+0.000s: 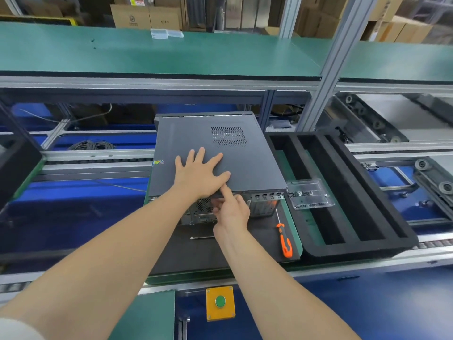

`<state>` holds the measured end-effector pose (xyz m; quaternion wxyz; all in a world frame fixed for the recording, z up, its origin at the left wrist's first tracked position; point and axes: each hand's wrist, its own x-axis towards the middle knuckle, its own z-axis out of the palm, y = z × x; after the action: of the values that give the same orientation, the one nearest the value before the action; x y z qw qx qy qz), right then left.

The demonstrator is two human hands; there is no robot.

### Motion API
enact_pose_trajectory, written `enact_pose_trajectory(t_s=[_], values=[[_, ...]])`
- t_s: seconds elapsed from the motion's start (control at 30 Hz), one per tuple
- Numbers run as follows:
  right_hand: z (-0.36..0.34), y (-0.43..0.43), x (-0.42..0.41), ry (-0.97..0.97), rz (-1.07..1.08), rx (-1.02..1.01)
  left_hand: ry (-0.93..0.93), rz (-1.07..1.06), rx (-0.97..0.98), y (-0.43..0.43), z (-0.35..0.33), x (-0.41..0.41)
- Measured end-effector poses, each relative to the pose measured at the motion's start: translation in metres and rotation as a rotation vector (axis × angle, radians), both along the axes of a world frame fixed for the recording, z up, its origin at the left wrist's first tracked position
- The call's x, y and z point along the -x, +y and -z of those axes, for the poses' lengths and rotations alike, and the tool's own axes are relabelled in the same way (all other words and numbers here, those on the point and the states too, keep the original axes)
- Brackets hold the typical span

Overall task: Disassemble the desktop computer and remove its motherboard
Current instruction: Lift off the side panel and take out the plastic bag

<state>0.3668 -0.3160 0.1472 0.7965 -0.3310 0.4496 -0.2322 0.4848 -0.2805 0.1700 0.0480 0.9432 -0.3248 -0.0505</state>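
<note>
View: head.
Computer: desktop computer (263, 204) lies on its side on the desk mat, side panel (245, 163) uppermost and in place.
Left: left grip (199, 174) is spread flat on the panel.
Right: right grip (230, 212) is at the rear edge, index finger on the lip; whether it pinches cannot be told.
Method: judged best to slide the panel rearward evenly, under light pressure.
Motherboard: inside, unseen.

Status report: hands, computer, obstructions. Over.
Left hand flat on side panel. Right hand at rear edge, index finger against panel lip. Computer closed, panel not yet off. Screwdriver lies clear, right of it.
</note>
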Motion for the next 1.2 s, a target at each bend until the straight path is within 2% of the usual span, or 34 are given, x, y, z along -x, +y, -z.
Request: enact_pose_trajectory(t_s=[0.17,0.33,0.43,0.57,0.8,1.2], values=[[-0.028,-0.003,-0.012,-0.109,-0.017,0.044,0.063,-0.028,0.042,-0.001,-0.036,-0.014],[-0.062,-0.014,-0.020,-0.369,-0.021,-0.079,0.170,-0.060,0.012,-0.005,-0.072,-0.023],[-0.079,-0.025,-0.017,-0.446,-0.026,-0.090,0.237,-0.065,0.023,-0.014,-0.091,-0.022],[-0.101,-0.046,-0.003,-0.460,-0.028,-0.019,0.308,0.007,0.069,-0.033,-0.112,-0.015],[-0.128,-0.092,0.023,-0.489,0.046,0.059,0.251,0.036,0.182,-0.076,-0.130,0.009],[-0.166,-0.238,0.088,-0.367,0.206,0.216,0.385,0.258,0.402,-0.210,-0.142,0.072]])
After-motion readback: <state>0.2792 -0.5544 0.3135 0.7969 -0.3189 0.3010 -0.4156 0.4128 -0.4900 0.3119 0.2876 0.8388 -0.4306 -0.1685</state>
